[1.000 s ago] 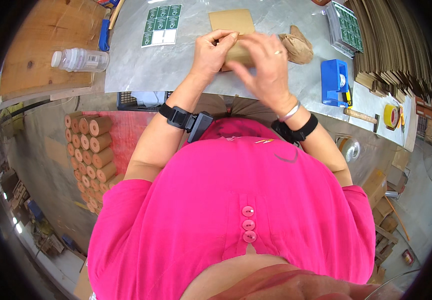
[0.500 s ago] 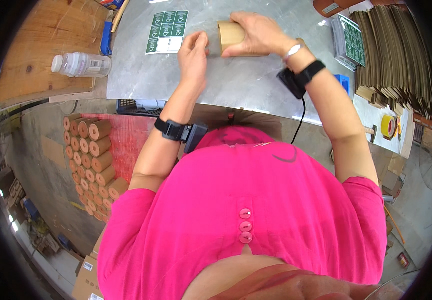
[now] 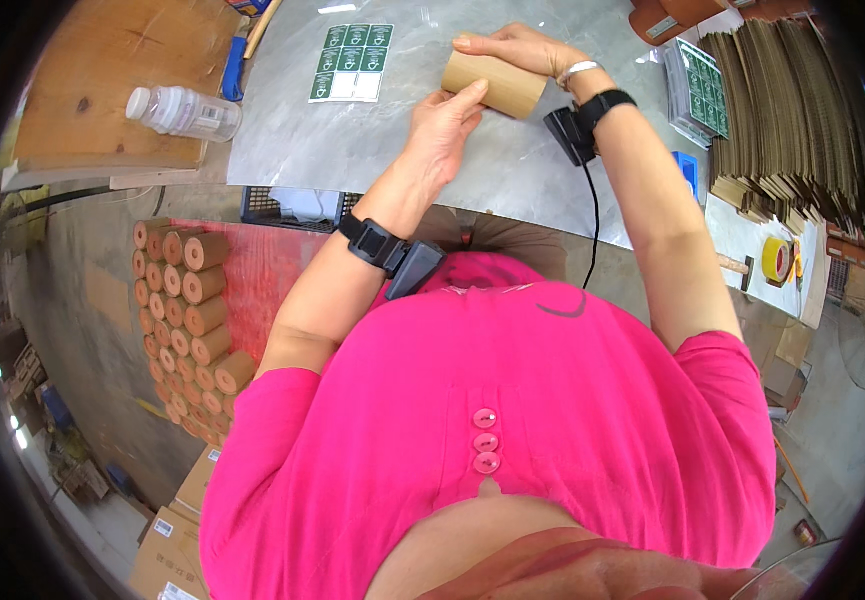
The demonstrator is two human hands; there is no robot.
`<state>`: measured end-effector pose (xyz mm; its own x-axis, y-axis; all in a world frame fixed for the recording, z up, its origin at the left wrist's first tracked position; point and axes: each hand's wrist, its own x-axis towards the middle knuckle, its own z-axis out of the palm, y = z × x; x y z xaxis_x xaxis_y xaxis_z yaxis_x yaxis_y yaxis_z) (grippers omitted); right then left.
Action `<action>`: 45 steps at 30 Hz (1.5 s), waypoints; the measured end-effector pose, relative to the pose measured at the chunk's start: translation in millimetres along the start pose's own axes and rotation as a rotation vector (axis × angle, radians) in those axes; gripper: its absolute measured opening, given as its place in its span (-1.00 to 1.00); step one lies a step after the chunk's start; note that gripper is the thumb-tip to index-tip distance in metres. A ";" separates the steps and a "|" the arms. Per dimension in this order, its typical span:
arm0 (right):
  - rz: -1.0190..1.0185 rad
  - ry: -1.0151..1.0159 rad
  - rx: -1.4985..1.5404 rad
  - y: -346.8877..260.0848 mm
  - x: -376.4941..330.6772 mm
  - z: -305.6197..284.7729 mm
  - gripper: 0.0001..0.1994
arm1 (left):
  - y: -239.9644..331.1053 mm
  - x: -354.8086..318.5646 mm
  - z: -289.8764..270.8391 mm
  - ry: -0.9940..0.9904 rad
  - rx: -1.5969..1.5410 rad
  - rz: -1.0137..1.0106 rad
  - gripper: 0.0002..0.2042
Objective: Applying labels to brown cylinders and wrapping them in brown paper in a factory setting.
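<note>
A brown cardboard tube (image 3: 497, 84) lies slightly tilted between my two hands, over the metal table. My right hand (image 3: 517, 50) wraps round its far side, with the fingers partly hidden behind it. From the near left, my left hand (image 3: 445, 125) presses its thumb on the tube's surface; its other fingers curl below the near edge. Whether a label sits under that thumb I cannot make out. Left of my hands lies a sheet of green square labels (image 3: 355, 62), with two white blank spaces in its bottom row.
A clear plastic bottle (image 3: 184, 112) lies at the left by a wooden board (image 3: 117, 80). On the right are a stack of label sheets (image 3: 697, 90), many flat cardboard pieces (image 3: 787, 110) and yellow tape (image 3: 776, 259). Several brown rolls (image 3: 187, 310) are stacked low on the left.
My left hand has moved right and come onto the tube, its thumb now on the surface. The tube has tilted and shifted slightly right in my right hand.
</note>
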<state>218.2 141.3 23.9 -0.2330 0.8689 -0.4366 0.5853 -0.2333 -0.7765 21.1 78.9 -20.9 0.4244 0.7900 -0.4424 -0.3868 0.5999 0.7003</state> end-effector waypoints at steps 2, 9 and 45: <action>-0.015 0.109 0.111 8.3 -10.6 13.3 -0.10 | -2.0 -6.3 6.3 -0.055 -0.025 0.081 -0.37; -0.240 0.382 0.498 41.9 -75.2 72.8 -0.35 | 5.0 -47.6 11.7 -0.255 0.102 -0.032 -0.38; -0.326 0.382 0.547 37.5 -181.8 100.9 -0.34 | -5.9 -57.5 -0.3 -0.305 1.358 1.195 -0.19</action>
<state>204.2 -69.5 28.4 0.0164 0.9993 -0.0345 0.0395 -0.0351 -0.9986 -1.2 29.9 0.2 0.6285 0.5274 0.5717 0.2277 -0.8276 0.5130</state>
